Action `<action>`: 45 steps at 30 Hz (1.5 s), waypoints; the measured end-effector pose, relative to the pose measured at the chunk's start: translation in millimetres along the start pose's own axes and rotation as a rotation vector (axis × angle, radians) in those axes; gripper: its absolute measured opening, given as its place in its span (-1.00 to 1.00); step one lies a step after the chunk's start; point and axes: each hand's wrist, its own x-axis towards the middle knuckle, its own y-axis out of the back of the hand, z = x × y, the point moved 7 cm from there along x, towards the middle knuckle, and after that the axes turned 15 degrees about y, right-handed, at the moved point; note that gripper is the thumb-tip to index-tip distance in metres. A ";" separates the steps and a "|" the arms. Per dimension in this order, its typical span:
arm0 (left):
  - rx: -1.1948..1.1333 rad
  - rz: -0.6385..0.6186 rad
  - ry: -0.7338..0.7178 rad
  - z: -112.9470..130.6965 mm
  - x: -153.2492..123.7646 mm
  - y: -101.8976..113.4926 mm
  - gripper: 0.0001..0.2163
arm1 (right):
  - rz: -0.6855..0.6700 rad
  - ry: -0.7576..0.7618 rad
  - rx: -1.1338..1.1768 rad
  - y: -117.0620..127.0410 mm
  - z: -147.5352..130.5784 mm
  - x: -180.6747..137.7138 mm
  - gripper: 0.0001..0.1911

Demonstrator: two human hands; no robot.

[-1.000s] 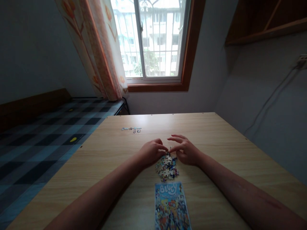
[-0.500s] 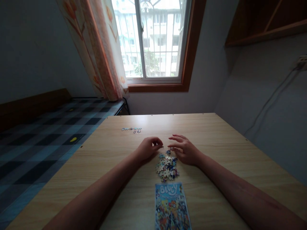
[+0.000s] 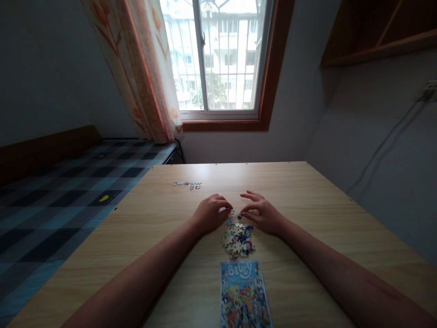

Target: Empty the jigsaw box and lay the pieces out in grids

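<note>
My left hand (image 3: pixel 212 213) is at the far end of a loose heap of jigsaw pieces (image 3: pixel 238 239), its thumb and fingers curled together on a small puzzle piece (image 3: pixel 232 212). Facing it, my right hand (image 3: pixel 262 214) pinches another puzzle piece (image 3: pixel 238 216) between thumb and index finger, the other fingers raised. A narrow gap separates the two sets of fingertips. Closer to me lies a flat picture sheet (image 3: pixel 244 294) marked "BLUEY". Fingers partly hide the held pieces.
A joined row of puzzle pieces (image 3: pixel 187 184), with two small pieces just below it, lies at the far left of the wooden table (image 3: pixel 290 182). A bed with a checked cover (image 3: pixel 75 196) stands to the left. Beyond the table are a curtain (image 3: pixel 146 82) and a window.
My right hand has lowered slightly, and its thumb and index finger have closed at a puzzle piece. The left fingers have come down a little, with pieces now showing at their tips.
</note>
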 end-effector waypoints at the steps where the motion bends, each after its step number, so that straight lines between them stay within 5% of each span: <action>1: 0.011 0.012 0.011 -2.1 0.5 1.4 -0.88 | 0.028 -0.020 0.045 2.7 3.4 -0.7 -0.85; 4: 0.057 0.018 0.039 -7.3 1.5 3.6 -0.91 | 0.099 -0.085 0.101 10.2 13.8 -3.2 -0.81; 15: 0.078 0.021 0.049 -12.3 2.8 4.2 -0.90 | 0.099 -0.098 -0.242 15.8 4.5 -4.8 -0.77; 23: 0.052 0.017 -0.057 -2.3 -2.4 4.2 -0.71 | -0.116 0.083 -0.247 1.8 -18.1 -1.0 -0.70; 33: 0.063 -0.050 -0.087 1.3 -3.9 -1.7 -0.62 | -0.194 -0.126 -0.196 -9.7 6.2 -3.7 -0.56; 40: 0.151 -0.003 -0.151 1.6 -2.5 -2.0 -0.66 | 0.148 -0.206 -0.133 14.8 21.6 -6.1 -0.47; 45: 0.258 -0.099 -0.188 11.7 -7.4 -8.1 -0.67 | 0.173 -0.176 -0.139 15.2 22.1 -6.0 -0.56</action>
